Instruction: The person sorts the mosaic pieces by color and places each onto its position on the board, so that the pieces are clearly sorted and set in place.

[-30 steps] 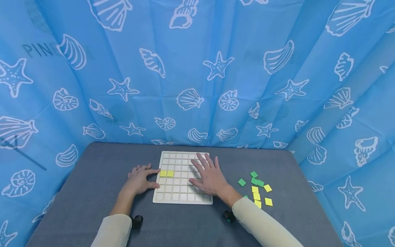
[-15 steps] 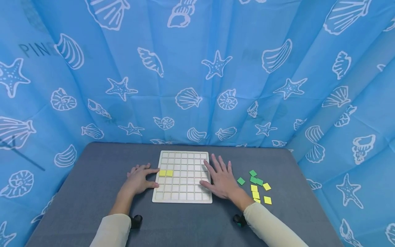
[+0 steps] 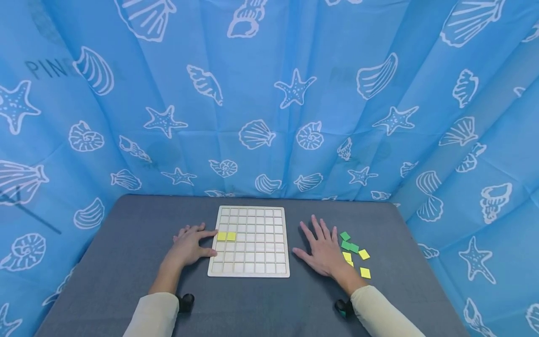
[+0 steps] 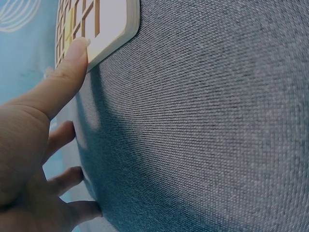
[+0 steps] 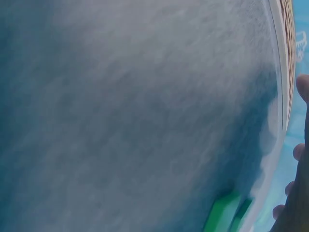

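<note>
A pale grid board [image 3: 254, 267] lies on the grey table, with two yellow square tiles [image 3: 226, 236] side by side in one row at its left edge. My left hand [image 3: 188, 246] rests at that edge, thumb and index fingertip touching the rim; in the left wrist view the thumb [image 4: 65, 72] lies on the board's border. To the right of the board, my right hand [image 3: 322, 248] is spread with straight fingers over the table and holds nothing. Loose yellow tiles [image 3: 365, 273] and green tiles [image 3: 354, 248] lie just right of it, some partly hidden by the hand.
The grey table [image 3: 252, 309] reaches back to a blue curtain [image 3: 261, 93] with white shell and starfish prints, which also hangs along both sides. In the right wrist view, green tiles [image 5: 223, 212] show at the lower edge.
My right hand has moved right, from over the board to the table between the board and the loose tiles. My left hand has stayed at the board's left edge.
</note>
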### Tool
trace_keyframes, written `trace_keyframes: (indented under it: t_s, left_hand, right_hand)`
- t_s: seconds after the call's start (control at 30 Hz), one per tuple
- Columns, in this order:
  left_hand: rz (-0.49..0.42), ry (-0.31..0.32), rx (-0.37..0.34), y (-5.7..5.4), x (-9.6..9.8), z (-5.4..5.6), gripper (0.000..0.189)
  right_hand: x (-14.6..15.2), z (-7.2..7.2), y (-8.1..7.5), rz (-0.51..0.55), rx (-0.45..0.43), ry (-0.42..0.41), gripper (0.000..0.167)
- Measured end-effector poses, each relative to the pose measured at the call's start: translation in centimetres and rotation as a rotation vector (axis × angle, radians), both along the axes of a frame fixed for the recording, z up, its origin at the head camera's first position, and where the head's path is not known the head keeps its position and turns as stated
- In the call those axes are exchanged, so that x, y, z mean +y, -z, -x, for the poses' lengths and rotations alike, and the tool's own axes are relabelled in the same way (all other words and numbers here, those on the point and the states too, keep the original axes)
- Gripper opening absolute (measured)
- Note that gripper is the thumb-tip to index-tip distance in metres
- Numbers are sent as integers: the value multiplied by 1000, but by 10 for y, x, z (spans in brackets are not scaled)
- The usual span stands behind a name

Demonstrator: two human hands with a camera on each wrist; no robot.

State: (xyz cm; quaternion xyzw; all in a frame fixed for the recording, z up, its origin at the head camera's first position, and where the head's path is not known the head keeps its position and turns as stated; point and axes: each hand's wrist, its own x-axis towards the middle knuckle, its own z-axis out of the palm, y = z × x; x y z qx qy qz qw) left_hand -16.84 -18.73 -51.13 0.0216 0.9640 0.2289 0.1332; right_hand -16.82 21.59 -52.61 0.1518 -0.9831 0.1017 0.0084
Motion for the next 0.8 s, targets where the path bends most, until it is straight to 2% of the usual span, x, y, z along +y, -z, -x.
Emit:
trace_keyframes:
  t_s: [0.33, 0.5, 0.8]
  left_hand:
    - [-5, -3, 9, 1, 0, 0, 72]
    - [-1, 0, 17, 1, 1, -1, 72]
    - [-3, -10, -1, 1, 1, 0, 72]
  right_hand:
    - [28, -8, 0, 9, 24, 67, 83]
    - [41, -13, -3, 19, 3, 103, 83]
    - [71, -27, -13, 128, -39, 105, 84]
